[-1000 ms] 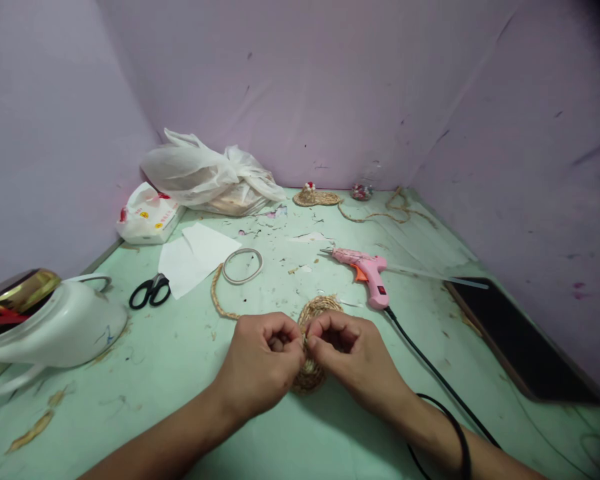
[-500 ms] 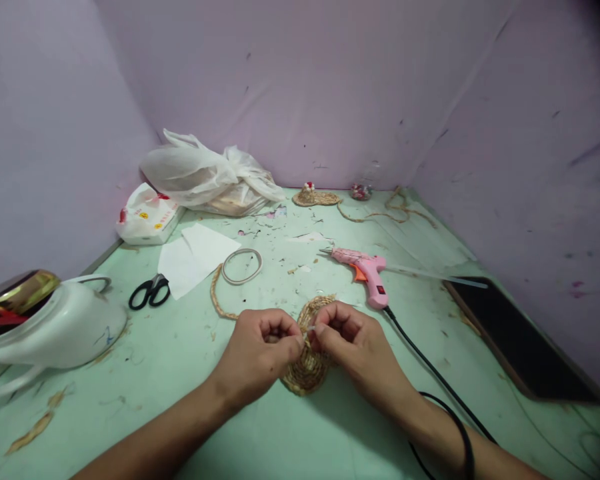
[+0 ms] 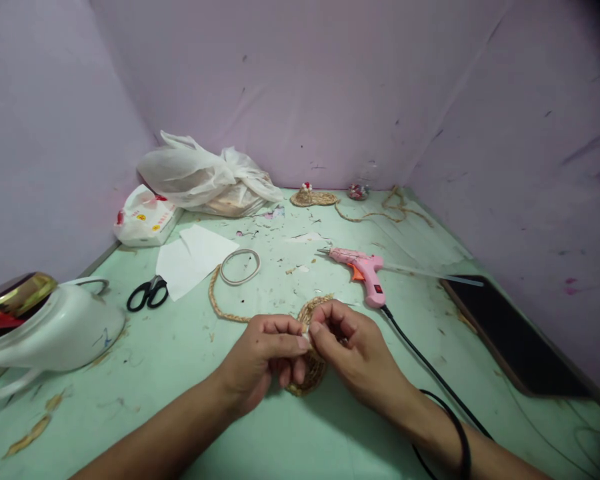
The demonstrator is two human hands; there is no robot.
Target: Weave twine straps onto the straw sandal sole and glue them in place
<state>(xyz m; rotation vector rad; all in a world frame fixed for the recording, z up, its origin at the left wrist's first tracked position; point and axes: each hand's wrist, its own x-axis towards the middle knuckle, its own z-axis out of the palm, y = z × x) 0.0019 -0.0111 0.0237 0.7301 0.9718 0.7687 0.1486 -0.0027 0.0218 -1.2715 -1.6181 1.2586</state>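
Pinched a small, whitish piece (image 3: 305, 335) between fingertips of left hand (image 3: 265, 353) and right hand (image 3: 355, 348), over the middle of a tan, straw, two-lobed coil (image 3: 311, 380) at front centre. Showed winding apparently well advanced, but left a tan, braided rope (image 3: 213, 296) loose leftward, with any join hidden.

hands (image 3: 267, 353) close together at coiled straw piece (image 3: 313, 378) | pink glue gun (image 3: 367, 267) lying right | black scissors (image 3: 150, 293) left
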